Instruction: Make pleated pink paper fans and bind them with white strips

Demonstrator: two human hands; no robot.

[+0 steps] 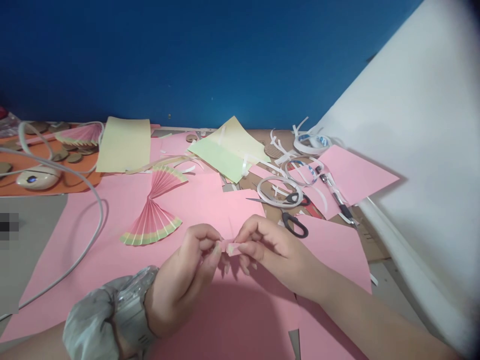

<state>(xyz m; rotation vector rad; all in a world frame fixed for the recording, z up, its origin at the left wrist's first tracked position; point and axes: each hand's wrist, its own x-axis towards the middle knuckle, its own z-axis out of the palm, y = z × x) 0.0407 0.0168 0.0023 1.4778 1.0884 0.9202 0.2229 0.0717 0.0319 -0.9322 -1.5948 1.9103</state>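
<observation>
Between my two hands is a small piece of pink paper (229, 246), folded or creased, with a pale edge on its right part. My left hand (197, 257) pinches its left end, thumb against the fingers. On the other end, my right hand (268, 245) is closed in a similar pinch. Part of the paper is hidden by the fingertips. Both hands are just above large pink paper sheets (202, 200). Left of them lies a pleated paper fan (152, 220) in a bow shape, pink with yellow-green edges.
Scissors (295, 225) with black handles lie right of my hands, near rolls of white tape (279, 192) and a pen (339, 200). Yellow-green sheets (123, 145) lie at the back. A white corded device (38, 177) sits left on an orange sheet (26, 188). A blue wall stands behind.
</observation>
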